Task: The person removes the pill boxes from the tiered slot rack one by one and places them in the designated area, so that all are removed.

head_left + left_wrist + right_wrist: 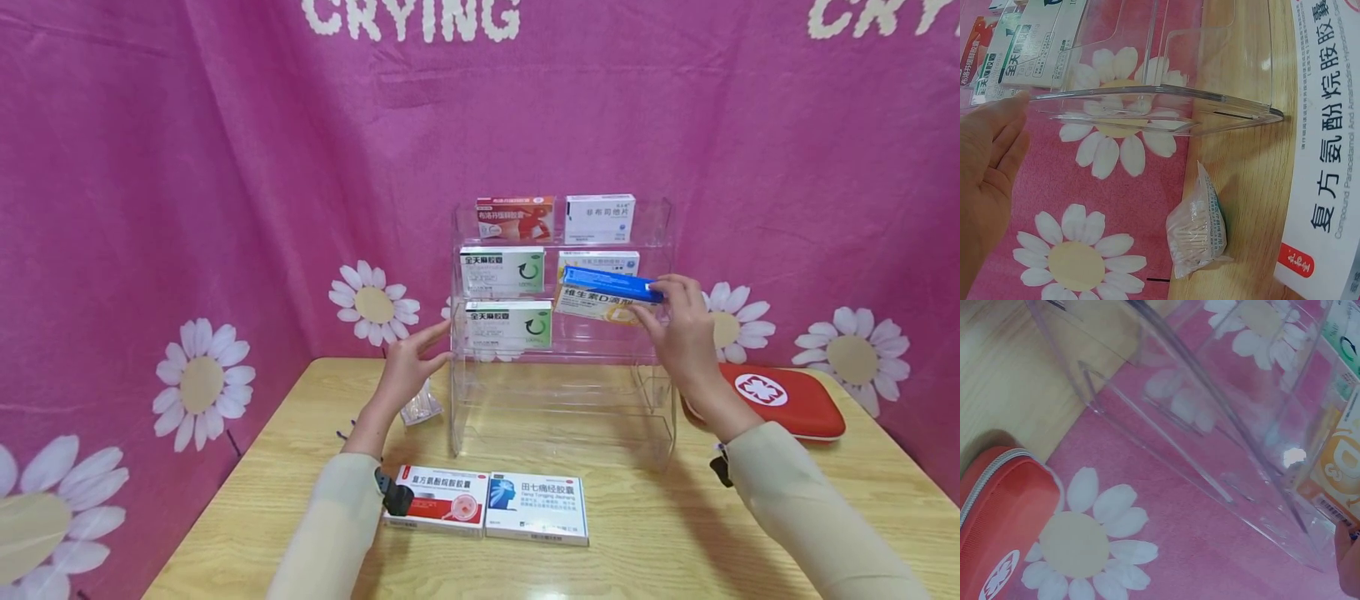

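My right hand [686, 337] pinches the right end of a vitamin D drops box [596, 302] with a blue top and an orange-and-white front. The box is tilted in front of the third tier of a clear acrylic display rack [562, 421], overlapping a white box [600, 261] behind it. My left hand [408, 367], fingers extended, rests on the rack's left edge. Two green-and-white capsule boxes, one upper [502, 271] and one lower [508, 325], stand on the rack's left side. A red ibuprofen box [514, 220] and a white tablet box [598, 219] fill the top tier.
A red-and-white capsule box [438, 497] and a blue-and-white capsule box [536, 508] lie before the rack on the wooden table [637, 533]. Right of the rack sits a red zip case [802, 404]; on its left, a small bag of cotton swabs [1199, 231]. Pink curtain stands behind.
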Demonstrator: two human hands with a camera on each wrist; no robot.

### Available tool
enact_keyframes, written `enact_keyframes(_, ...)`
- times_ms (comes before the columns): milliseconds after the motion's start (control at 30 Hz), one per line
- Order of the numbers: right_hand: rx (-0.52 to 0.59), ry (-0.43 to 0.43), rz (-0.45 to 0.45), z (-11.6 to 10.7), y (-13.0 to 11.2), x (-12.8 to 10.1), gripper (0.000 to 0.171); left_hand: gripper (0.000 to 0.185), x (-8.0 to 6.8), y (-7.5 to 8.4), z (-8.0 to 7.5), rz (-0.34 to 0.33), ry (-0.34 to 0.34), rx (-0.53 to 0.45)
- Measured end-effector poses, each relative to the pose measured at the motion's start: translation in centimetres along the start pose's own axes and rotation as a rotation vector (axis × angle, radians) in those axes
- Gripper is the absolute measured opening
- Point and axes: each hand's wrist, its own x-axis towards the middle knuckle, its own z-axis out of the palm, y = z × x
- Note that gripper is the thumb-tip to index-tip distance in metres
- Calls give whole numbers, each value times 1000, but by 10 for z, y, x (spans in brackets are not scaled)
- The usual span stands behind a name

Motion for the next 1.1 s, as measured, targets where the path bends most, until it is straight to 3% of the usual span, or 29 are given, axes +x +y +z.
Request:
enact_keyframes(233,68,87,26,-11,-13,3,37,53,1,0,-1,17,-4,7)
enact_keyframes(433,199,39,68,-16,-39,-9,36,53,2,0,-3,15,-3,22)
enact_keyframes(600,275,-110,128,-13,-64,-29,31,53,2,1,-4,14,-1,20)
enact_keyframes(867,338,-458,265,2,-101,-66,23,51,1,2,-3,-3,1,5)
enact_keyframes(1100,387,-655,324,21,-124,-95,18,52,1,4,0,-12,0,9)
